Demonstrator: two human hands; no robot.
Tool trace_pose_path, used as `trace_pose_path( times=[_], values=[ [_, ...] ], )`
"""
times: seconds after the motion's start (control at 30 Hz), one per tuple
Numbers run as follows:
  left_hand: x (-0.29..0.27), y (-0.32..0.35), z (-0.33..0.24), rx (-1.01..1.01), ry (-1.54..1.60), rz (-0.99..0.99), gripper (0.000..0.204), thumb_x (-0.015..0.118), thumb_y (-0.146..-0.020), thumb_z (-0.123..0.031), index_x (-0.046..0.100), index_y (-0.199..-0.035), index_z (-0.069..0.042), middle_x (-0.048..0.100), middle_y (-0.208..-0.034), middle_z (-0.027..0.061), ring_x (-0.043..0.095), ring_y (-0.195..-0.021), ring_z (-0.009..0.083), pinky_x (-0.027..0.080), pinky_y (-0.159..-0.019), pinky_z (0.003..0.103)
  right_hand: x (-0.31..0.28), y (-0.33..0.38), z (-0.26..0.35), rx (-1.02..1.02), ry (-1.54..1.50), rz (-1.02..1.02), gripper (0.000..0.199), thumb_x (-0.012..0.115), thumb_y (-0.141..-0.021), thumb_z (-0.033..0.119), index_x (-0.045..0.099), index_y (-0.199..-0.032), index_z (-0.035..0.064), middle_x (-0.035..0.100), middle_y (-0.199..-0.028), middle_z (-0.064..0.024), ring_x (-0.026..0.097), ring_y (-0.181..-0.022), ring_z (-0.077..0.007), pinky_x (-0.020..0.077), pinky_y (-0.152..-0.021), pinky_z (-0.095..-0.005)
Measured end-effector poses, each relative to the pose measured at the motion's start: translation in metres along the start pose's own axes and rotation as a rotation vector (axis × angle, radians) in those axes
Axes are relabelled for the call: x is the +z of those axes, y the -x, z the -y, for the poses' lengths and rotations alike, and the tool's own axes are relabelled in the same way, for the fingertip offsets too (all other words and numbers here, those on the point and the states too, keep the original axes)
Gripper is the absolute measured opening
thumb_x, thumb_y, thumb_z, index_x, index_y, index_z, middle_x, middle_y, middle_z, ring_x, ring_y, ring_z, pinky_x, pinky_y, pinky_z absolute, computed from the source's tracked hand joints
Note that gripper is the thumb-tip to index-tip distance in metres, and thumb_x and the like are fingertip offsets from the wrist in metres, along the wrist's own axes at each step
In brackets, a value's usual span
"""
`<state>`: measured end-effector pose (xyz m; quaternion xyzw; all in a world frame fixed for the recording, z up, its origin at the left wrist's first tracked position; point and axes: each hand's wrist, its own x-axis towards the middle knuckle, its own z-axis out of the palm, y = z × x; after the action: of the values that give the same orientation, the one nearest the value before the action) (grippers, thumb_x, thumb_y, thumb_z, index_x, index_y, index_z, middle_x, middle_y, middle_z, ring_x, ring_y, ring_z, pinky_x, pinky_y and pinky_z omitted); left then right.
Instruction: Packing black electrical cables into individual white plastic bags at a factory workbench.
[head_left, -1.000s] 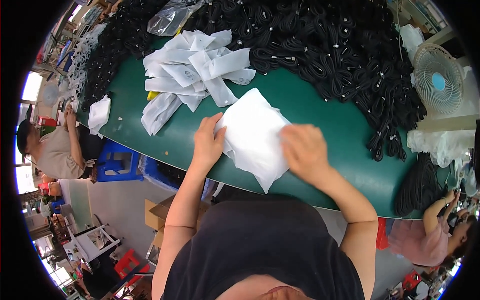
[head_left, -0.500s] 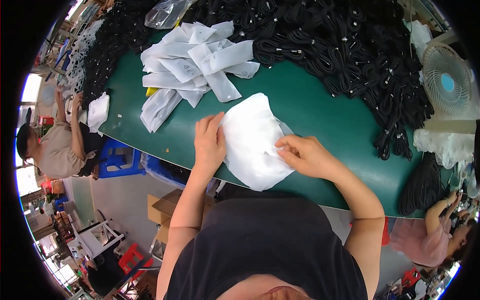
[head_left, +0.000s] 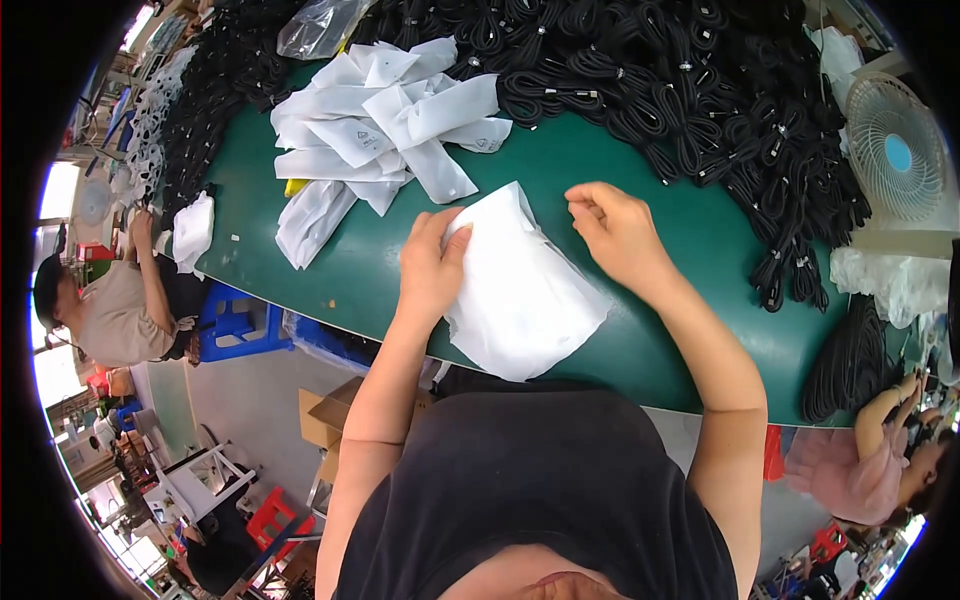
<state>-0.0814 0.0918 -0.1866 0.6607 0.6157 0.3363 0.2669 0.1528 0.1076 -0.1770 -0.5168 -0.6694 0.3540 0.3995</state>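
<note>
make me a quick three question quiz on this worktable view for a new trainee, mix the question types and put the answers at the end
1. True or false: the right hand is apart from the white sheet material.

2. Multiple choice: what is heaped along the far side of the green table?
a) red stools
b) bundled black cables
c) cardboard boxes

3. Fill in the blank: the pile of pale pouches lies beyond the white sheet material and toward the person's ____.

Key: 1. True; 2. b; 3. left
</note>
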Motion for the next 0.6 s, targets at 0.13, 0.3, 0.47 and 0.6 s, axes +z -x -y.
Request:
trace_pose_path(
  times=[0.13,0.3,0.47,0.6],
  values=[
    [-0.002,-0.001,0.0,-0.057,0.076,-0.003,0.022,0.062,-0.086,-0.012,0.063,-0.104,-0.001,0.057,-0.085,0.0122,0.055,-0.069,0.0236,0.044,-0.065,0.032,0.014,-0.016,-0.012,0.159,-0.066,0.191,0.018,0.064,-0.083,0.008,0.063,-0.098,-0.0016,0.062,-0.085,-0.0077,0.06,-0.067,-0.0157,0.0489,-0.061,-0.0273],
    [-0.003,0.001,0.002,-0.195,0.212,0.023,0.02,0.06,-0.088,-0.012,0.063,-0.105,-0.002,0.064,-0.088,0.0121,0.058,-0.074,0.0175,0.046,-0.07,0.028,0.027,-0.022,0.002,-0.143,0.114,0.223,0.019,0.068,-0.077,0.006,0.065,-0.094,-0.0014,0.063,-0.097,-0.0076,0.061,-0.081,-0.018,0.0485,-0.069,-0.0277],
    [-0.001,-0.002,0.004,-0.284,0.416,0.073,0.021,0.06,-0.09,-0.013,0.062,-0.106,0.001,0.066,-0.091,0.007,0.058,-0.078,0.0119,0.046,-0.072,0.025,0.033,-0.025,0.001,-0.11,0.149,0.289,0.03,0.069,-0.074,0.007,0.063,-0.103,-0.0004,0.062,-0.101,-0.0088,0.058,-0.086,-0.0205,0.0483,-0.072,-0.0297],
    [-0.001,-0.003,-0.007,-0.331,0.585,0.116,0.021,0.057,-0.091,-0.011,0.06,-0.108,0.002,0.064,-0.095,0.0054,0.057,-0.081,0.0108,0.046,-0.072,0.023,0.031,-0.026,0.008,0.101,0.012,0.313,0.046,0.071,-0.071,0.006,0.058,-0.115,0.0006,0.06,-0.105,-0.0105,0.057,-0.092,-0.0205,0.0479,-0.079,-0.0311]
  ],
)
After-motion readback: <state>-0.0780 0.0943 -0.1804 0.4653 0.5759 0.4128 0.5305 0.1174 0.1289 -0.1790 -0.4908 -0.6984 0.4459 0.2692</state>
